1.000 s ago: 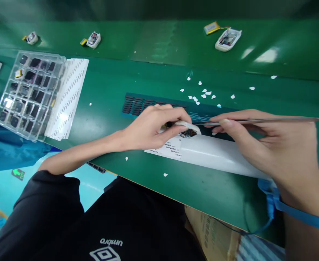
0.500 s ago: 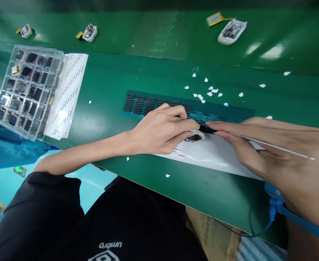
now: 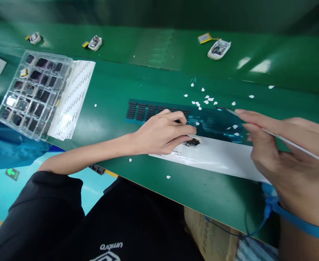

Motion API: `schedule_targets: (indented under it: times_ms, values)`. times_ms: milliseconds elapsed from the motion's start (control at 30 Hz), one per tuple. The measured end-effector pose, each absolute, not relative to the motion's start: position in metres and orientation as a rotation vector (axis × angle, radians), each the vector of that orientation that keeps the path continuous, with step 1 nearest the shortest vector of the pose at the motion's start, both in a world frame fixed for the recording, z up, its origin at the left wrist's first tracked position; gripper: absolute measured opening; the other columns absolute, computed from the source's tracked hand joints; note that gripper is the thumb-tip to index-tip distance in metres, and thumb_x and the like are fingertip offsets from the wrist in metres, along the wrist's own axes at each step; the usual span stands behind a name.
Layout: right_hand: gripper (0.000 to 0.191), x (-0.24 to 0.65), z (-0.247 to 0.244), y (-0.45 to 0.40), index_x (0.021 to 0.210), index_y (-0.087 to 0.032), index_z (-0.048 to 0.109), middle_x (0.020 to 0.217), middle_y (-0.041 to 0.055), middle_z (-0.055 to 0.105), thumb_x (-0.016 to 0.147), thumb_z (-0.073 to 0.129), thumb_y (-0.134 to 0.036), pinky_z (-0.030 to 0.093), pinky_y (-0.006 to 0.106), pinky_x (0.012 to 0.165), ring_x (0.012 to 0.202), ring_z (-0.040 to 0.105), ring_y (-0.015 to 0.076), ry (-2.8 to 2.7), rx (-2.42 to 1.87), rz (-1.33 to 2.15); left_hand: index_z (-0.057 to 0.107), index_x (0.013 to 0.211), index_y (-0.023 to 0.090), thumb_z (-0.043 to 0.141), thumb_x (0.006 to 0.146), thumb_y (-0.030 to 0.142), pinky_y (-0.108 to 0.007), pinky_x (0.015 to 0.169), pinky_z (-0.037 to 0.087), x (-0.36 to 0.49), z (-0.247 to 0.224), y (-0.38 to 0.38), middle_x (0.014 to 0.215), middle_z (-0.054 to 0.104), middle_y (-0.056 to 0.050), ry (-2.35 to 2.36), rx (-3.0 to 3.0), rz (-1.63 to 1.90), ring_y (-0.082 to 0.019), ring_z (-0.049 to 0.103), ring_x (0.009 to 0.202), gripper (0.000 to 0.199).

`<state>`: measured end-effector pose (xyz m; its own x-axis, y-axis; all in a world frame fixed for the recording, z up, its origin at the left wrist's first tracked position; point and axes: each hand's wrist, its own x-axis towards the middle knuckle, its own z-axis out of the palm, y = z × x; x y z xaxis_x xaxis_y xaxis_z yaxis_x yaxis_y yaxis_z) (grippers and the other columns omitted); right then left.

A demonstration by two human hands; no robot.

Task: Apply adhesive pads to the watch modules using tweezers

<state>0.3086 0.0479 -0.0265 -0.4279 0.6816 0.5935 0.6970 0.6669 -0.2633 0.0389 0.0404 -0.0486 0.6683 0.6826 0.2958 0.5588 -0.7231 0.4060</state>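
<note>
My left hand (image 3: 163, 133) pinches a small white device (image 3: 192, 141) with exposed electronics, over the left part of a white paper strip (image 3: 219, 156). Raised to the right, my right hand (image 3: 281, 148) grips a thin metal tool (image 3: 292, 144) between thumb and index finger. The tool's dark tip hovers over or near a blue film sheet (image 3: 213, 123), whose left part carries rows of black strips (image 3: 141, 110). Small white round stickers (image 3: 209, 99) lie scattered behind and on the film. A blue band is round my right wrist.
At the left stands a clear compartment tray (image 3: 31, 94) of dark parts, beside printed white sheets (image 3: 75, 98). Open devices with yellow batteries sit along the back, one at the right (image 3: 219, 49). A blue cable (image 3: 266, 212) hangs at the front right edge.
My right hand has moved away from the white device, to the right, with the metal tool. My left hand still holds the device. The view has shifted slightly.
</note>
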Motion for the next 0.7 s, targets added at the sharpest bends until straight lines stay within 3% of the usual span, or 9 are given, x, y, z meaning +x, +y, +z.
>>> schedule_targets:
  times_ms: [267,433,533,700]
  values:
    - [0.076,0.292,-0.013,0.050,0.149,-0.038,0.059,0.105,0.0011,0.082,0.084,0.080,-0.004,0.059,0.024,0.063,0.071,0.077,0.0157,-2.211,-0.843,-0.209,0.069,0.116,0.021,0.039,0.112,0.030,-0.036,0.086,0.041,0.036,-0.038,0.042,0.104,0.075,-0.008,0.983,2.544,0.493,-0.022,0.065,0.110,0.031]
    - [0.074,0.291,-0.009,0.050,0.147,-0.040,0.061,0.101,-0.0012,0.082,0.084,0.081,-0.005,0.056,0.024,0.056,0.063,0.075,0.0152,-2.197,-0.859,-0.219,0.070,0.115,0.022,0.045,0.109,0.029,-0.036,0.088,0.042,0.037,-0.038,0.039,0.103,0.076,-0.009,1.002,2.519,0.460,-0.023,0.063,0.108,0.026]
    - [0.073,0.289,-0.008,0.051,0.144,-0.039,0.064,0.099,-0.0008,0.082,0.082,0.082,-0.004,0.057,0.025,0.056,0.060,0.074,0.0155,-2.184,-0.824,-0.202,0.070,0.114,0.021,0.047,0.109,0.027,-0.037,0.088,0.044,0.040,-0.037,0.035,0.113,0.078,-0.010,1.024,2.500,0.473,-0.023,0.064,0.111,0.025]
    - [0.080,0.292,-0.012,0.053,0.143,-0.040,0.064,0.104,0.0003,0.081,0.077,0.084,0.000,0.053,0.029,0.052,0.062,0.074,0.0184,-2.114,-0.842,-0.187,0.069,0.113,0.020,0.049,0.109,0.030,-0.038,0.094,0.052,0.037,-0.019,0.034,0.114,0.080,-0.008,0.971,2.130,0.972,-0.019,0.070,0.102,0.023]
